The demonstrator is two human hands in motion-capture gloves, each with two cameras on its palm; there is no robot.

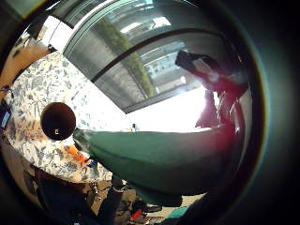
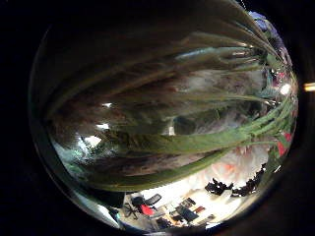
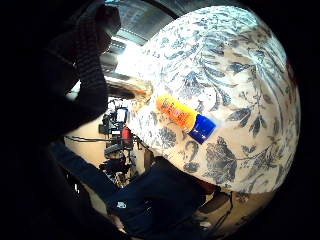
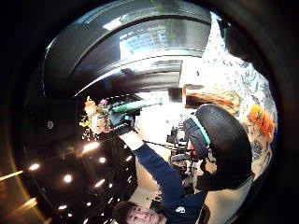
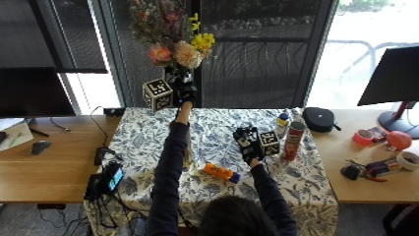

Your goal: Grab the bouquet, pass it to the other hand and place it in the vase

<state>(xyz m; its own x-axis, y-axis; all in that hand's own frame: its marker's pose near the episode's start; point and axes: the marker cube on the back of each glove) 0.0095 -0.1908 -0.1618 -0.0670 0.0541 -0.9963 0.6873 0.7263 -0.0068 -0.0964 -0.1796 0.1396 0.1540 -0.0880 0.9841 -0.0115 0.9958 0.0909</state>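
One bouquet (image 5: 171, 34), raised high above the table's far edge, stems gripped in the left hand (image 5: 186, 92) with the arm stretched up. Blooms: pink, cream, yellow, reddish, all above the fist. One vase (image 1: 58, 121), seen only in the left little-finger palm view as a dark round mouth on the floral tablecloth (image 5: 216, 147); in the outside view the raised arm seems to cover it. Right hand (image 5: 248, 143) hovers over the cloth, fingers relaxed and spread, holding nothing. One orange tube with a blue cap (image 5: 220, 172) lies on the cloth near the person. One red can (image 5: 292, 141) and one small bottle (image 5: 282, 122) stand to the right. The left thumb-side view shows only green stems (image 2: 187, 142) up close. The right thumb-side view shows the lifted bouquet from below.
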